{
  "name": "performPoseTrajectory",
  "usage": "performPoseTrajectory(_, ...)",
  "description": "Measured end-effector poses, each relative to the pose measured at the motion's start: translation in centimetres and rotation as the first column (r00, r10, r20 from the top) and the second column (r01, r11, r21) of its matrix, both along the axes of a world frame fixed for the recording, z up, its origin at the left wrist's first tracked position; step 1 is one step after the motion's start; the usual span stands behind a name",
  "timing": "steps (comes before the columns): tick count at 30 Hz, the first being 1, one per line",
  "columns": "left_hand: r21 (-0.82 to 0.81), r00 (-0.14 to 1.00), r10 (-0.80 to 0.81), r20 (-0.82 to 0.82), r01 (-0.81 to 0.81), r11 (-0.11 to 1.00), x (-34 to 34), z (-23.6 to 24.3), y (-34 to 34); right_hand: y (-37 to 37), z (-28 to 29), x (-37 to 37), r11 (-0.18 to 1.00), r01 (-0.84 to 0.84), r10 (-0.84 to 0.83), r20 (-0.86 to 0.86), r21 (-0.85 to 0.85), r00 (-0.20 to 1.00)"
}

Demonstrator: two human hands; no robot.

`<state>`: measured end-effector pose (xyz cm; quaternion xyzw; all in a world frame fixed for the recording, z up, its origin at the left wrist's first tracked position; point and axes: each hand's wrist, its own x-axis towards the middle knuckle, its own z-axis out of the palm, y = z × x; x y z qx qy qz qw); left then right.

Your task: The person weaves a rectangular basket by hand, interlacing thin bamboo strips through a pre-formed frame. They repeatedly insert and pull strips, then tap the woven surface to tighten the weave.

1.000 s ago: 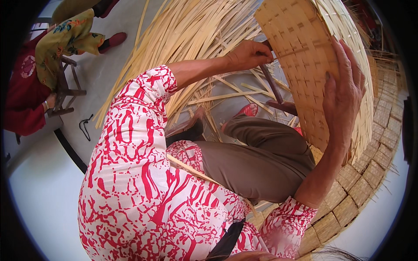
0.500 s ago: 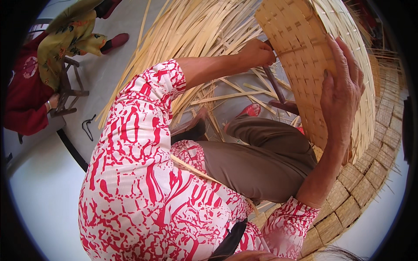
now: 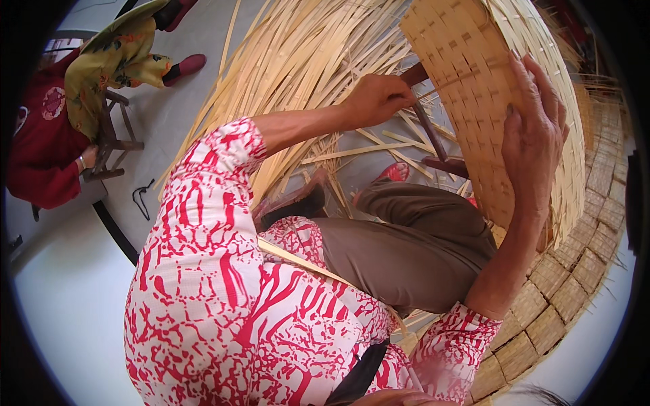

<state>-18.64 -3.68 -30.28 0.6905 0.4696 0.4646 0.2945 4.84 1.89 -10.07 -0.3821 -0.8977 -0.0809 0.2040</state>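
A large piece of woven bamboo basketwork (image 3: 467,135) stands on edge in front of me to the right, its pale strips bending round at the fold. My right hand (image 3: 535,142) lies along that fold, fingers stretched out flat and thumb apart on the weave. To its left, my left hand (image 3: 379,100) is closed in a pinch on a thin bamboo strip (image 3: 467,78), which runs across to the weave. Another split strip (image 3: 305,262) lies across my lap. The far side of the basketwork is hidden.
Loose bamboo strips (image 3: 291,88) cover the floor ahead. A dark wooden frame (image 3: 430,132) stands beside the basketwork. Stacked woven pieces (image 3: 548,298) curve along the right. At the far left, another person in red (image 3: 51,142) sits by a wooden stool (image 3: 112,145).
My left hand has pulled back to the left and slightly down, away from the basketwork, so the thin strip now shows. My right hand stays nearly in place.
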Motion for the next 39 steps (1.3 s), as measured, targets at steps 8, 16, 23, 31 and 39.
performPoseTrajectory(8,0.372,0.967,-0.155,-0.205,0.223,0.901,-1.8,3.5,-1.4,0.0,-0.1,0.1,1.0,0.021,-0.021,0.009,0.006,1.0)
performPoseTrajectory(16,-0.688,0.866,0.27,0.42,0.11,0.718,0.7,1.8,-0.3,-0.2,0.0,-0.2,0.999,0.033,-0.033,0.037,0.0,0.999)
performPoseTrajectory(23,-0.702,0.978,0.176,0.116,-0.045,0.711,1.9,0.7,3.5,-0.1,0.3,-0.2,1.0,-0.002,0.001,0.083,0.02,0.997)
performPoseTrajectory(31,-0.482,0.733,-0.253,-0.631,-0.115,0.868,-0.9,-3.4,-0.2,-0.3,0.3,-0.5,0.999,0.023,-0.023,0.024,-0.031,0.999)
performPoseTrajectory(39,-0.235,0.965,-0.037,-0.259,-0.026,0.972,-0.6,3.9,2.5,-0.3,0.5,-0.2,0.997,0.076,-0.074,0.053,-0.022,0.996)
